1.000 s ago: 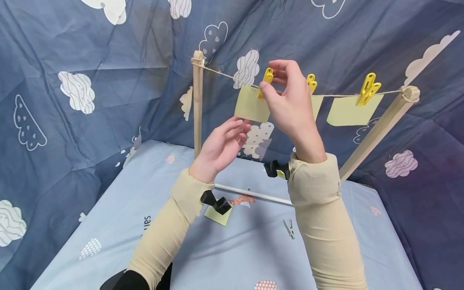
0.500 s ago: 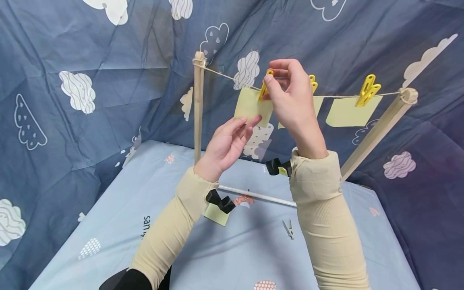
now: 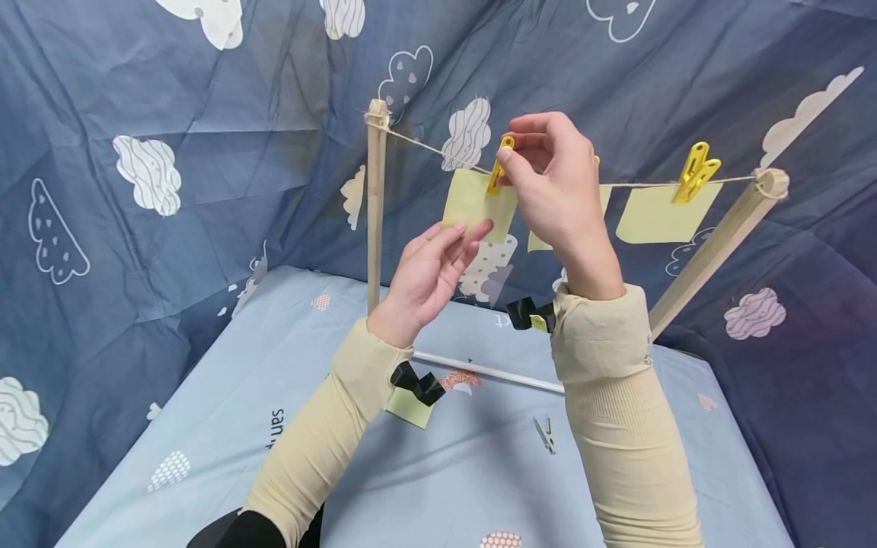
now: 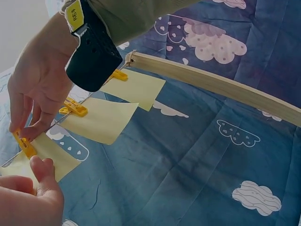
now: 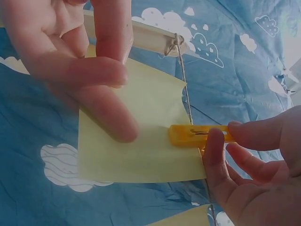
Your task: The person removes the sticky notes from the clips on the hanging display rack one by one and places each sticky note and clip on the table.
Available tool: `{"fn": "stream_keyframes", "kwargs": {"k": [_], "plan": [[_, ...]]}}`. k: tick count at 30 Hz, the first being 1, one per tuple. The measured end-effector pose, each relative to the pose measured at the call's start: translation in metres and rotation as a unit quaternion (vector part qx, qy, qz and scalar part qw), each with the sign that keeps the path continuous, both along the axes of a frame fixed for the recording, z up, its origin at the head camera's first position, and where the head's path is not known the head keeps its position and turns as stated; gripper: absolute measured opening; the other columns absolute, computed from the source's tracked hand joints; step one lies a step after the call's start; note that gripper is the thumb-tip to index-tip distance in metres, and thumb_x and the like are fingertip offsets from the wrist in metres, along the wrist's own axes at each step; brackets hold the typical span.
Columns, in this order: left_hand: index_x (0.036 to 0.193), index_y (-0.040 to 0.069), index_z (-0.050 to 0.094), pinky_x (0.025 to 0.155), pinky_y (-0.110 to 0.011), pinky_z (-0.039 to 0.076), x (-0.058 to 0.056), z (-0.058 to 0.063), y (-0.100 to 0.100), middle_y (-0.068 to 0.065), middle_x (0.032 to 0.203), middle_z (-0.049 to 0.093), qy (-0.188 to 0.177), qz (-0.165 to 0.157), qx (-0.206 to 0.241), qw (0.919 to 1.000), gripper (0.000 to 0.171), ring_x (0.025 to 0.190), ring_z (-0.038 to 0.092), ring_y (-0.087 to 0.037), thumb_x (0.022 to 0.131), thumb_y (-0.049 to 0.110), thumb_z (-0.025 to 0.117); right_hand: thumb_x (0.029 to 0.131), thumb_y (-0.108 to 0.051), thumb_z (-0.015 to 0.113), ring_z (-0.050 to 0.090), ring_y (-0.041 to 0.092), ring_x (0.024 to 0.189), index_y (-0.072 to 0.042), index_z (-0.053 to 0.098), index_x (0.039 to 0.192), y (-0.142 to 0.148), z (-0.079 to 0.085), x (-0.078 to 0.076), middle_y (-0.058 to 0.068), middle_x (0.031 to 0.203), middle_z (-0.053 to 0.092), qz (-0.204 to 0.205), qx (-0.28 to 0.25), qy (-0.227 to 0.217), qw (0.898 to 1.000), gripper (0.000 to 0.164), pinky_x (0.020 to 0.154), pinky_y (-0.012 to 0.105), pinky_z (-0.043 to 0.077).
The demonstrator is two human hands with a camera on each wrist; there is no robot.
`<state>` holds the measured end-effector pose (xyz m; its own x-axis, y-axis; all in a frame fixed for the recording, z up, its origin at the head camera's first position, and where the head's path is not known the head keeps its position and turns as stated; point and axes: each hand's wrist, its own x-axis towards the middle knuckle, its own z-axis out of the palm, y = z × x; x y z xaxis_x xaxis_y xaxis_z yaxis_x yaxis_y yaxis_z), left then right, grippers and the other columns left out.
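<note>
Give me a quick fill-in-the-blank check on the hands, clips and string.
1. The right hand pinches a clip whose colour is ____.
2. The left hand is at the ____ (upper or lower) edge of that clip's paper.
3. The string runs between posts made of ____.
4. Yellow papers along the string number ____.

Missing words: yellow; lower; wood; three.

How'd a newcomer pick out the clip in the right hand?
Find the string tied between two wooden posts, then follow it to the yellow paper nearest the left post. The target clip is the yellow one at that paper's top edge. Unlike the other two yellow clips on the string, it is pinched by the right hand.
</note>
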<state>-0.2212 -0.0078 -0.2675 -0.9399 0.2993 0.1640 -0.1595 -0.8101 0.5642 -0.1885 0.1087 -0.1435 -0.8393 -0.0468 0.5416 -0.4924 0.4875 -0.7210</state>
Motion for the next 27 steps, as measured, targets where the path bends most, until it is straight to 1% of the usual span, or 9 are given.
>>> {"fn": "stream_keyframes", "kwargs": {"k": [6,11,15,20,23,27], "plan": [[0.123,0.002,0.045,0.078,-0.019,0.049,0.001,0.002,0.001,-0.015,0.126,0.051,0.001,0.015,-0.010,0.9998,0.034,0.107,0.058,-0.017,0.090,0.009,0.051,0.085,-0.010,0.057,0.059,0.014,0.091,-0.001,0.052,0.113,-0.001,0.002,0.002,0.011,0.103,0.059,-0.024,0.021,0.020,0.999,0.030,0.079,0.023,0.049],[0.123,0.002,0.045,0.081,-0.021,0.048,0.003,0.002,0.001,-0.014,0.126,0.051,0.001,0.020,-0.017,0.9997,0.034,0.107,0.058,-0.017,0.090,0.009,0.051,0.085,-0.010,0.058,0.058,0.013,0.092,-0.001,0.053,0.111,-0.003,0.000,0.001,0.011,0.103,0.061,-0.039,0.017,0.036,0.998,0.029,0.080,0.023,0.046],[0.123,0.003,0.044,0.082,-0.021,0.048,0.003,0.002,0.001,-0.014,0.126,0.050,-0.001,0.021,-0.022,0.9995,0.034,0.107,0.058,-0.017,0.090,0.009,0.051,0.084,-0.009,0.058,0.058,0.014,0.091,0.000,0.053,0.110,-0.005,-0.001,0.000,0.011,0.103,0.062,-0.041,0.005,0.046,0.998,0.028,0.080,0.022,0.046],[0.123,0.003,0.044,0.082,-0.022,0.047,0.004,0.002,0.001,-0.014,0.125,0.051,-0.003,0.024,-0.024,0.9994,0.034,0.108,0.058,-0.018,0.090,0.009,0.052,0.084,-0.006,0.058,0.059,0.014,0.090,0.002,0.053,0.108,-0.007,-0.002,0.000,0.012,0.102,0.062,-0.032,-0.012,0.058,0.998,0.026,0.079,0.022,0.046],[0.123,0.003,0.044,0.082,-0.022,0.047,0.005,0.002,0.001,-0.014,0.125,0.051,-0.005,0.024,-0.027,0.9993,0.034,0.109,0.057,-0.018,0.090,0.010,0.052,0.083,-0.006,0.058,0.059,0.015,0.090,0.001,0.054,0.107,-0.005,-0.005,-0.005,0.012,0.102,0.062,-0.027,-0.028,0.062,0.997,0.025,0.080,0.023,0.046],[0.123,0.004,0.045,0.083,-0.022,0.047,0.005,0.002,0.001,-0.013,0.125,0.051,-0.003,0.023,-0.030,0.9993,0.034,0.110,0.057,-0.019,0.090,0.011,0.052,0.082,-0.006,0.061,0.059,0.013,0.088,-0.002,0.056,0.105,-0.001,-0.011,-0.018,0.010,0.101,0.063,-0.020,-0.050,0.075,0.996,0.024,0.080,0.023,0.047]]}}
